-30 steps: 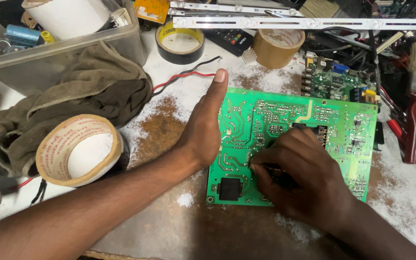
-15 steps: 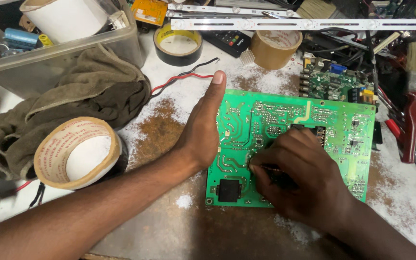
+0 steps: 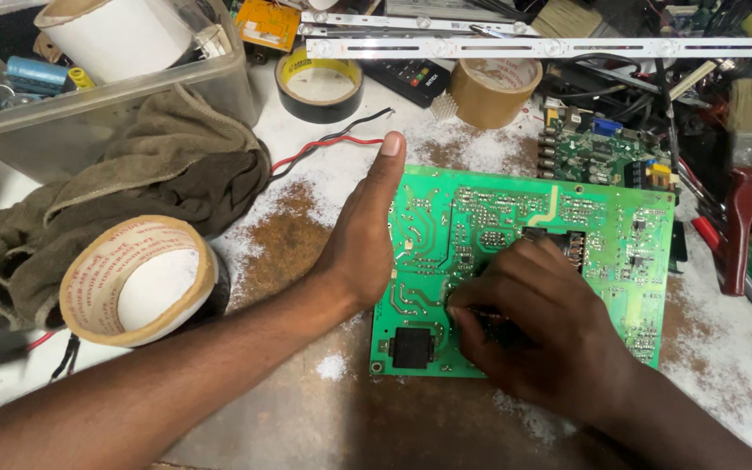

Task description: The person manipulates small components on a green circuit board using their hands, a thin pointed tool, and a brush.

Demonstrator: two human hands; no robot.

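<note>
A green circuit board [image 3: 602, 226] lies solder side up on a dusty white bench. My left hand [image 3: 363, 239] lies along the board's left edge, thumb stretched straight along it, the other fingers hidden. My right hand [image 3: 533, 322] rests on the lower middle of the board. Its fingers are curled tight over a small dark spot, and whatever is under the fingertips is hidden. A black square part [image 3: 412, 346] sits at the board's lower left corner.
A big roll of tape [image 3: 137, 278] and a brown cloth [image 3: 132, 183] lie to the left, by a clear plastic bin [image 3: 106, 104]. Behind the board are a black tape roll [image 3: 318, 83], a brown tape roll [image 3: 493, 91] and red and black wires [image 3: 324, 144]. A second green board [image 3: 602, 152] and a red-handled brush [image 3: 741, 191] lie at the right.
</note>
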